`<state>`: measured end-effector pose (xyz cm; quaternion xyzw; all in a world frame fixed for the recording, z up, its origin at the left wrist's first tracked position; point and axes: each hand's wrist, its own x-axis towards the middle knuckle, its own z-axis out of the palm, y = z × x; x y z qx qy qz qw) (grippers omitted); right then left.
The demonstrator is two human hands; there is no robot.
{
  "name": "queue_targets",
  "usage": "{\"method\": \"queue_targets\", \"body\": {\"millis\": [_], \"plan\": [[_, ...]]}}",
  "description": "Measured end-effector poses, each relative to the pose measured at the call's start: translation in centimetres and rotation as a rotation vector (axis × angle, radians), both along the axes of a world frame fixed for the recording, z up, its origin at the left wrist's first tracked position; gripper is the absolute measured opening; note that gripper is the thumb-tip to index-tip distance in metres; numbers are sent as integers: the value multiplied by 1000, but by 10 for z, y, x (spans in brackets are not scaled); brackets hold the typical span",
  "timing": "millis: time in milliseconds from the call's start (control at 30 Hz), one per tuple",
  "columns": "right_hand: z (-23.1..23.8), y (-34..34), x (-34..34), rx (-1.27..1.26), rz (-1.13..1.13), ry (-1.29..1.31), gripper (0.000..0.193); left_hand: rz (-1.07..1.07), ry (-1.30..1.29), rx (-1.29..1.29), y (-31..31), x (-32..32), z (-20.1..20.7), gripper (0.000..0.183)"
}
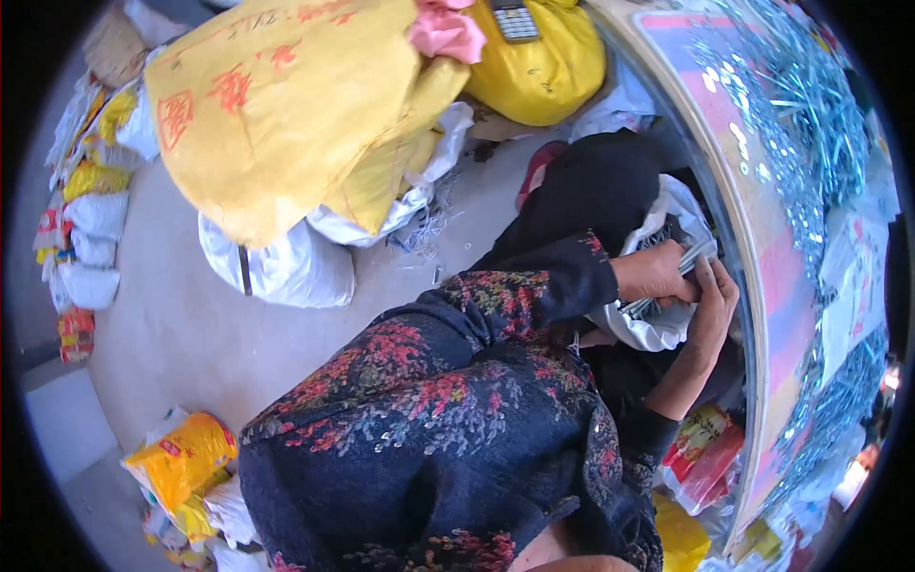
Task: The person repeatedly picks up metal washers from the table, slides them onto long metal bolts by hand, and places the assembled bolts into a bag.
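Observation:
My left hand (658,272) is closed round a small bundle of thin silvery strips (699,251). Against that bundle, the fingers of my right hand (711,300) are pressed together at its near side; the exact grip is partly hidden. Both hands are over the mouth of a white woven sack (653,332), which stands between my legs by the table edge. More grey strips (640,307) show inside the sack, partly covered by my left hand.
At my right runs a table (705,133) heaped with shiny bluish strips (810,124). A big yellow sack (295,105) lies over white sacks (276,272). A phone (515,23) rests on a yellow bag (543,71). Filled bags (95,214) line the far left.

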<state>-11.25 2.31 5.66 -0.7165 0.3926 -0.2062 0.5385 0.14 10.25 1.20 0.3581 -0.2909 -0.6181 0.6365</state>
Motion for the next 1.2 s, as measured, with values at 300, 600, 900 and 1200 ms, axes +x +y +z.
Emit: {"method": "queue_targets", "body": {"millis": [300,600,900,1200], "plan": [[-8,-46,-43,-64,-523,-246,23,-363,-117,-137,-30,0,-8,27],[23,-121,-91,-27,-555,-519,25,-398,-84,188,-116,-28,34,22],[-20,-339,-176,-702,-1060,558,40,-416,53,289,-125,-21,12,24],[-17,-323,-186,-241,-619,-26,27,-338,26,211,-129,-14,14,24]]}}
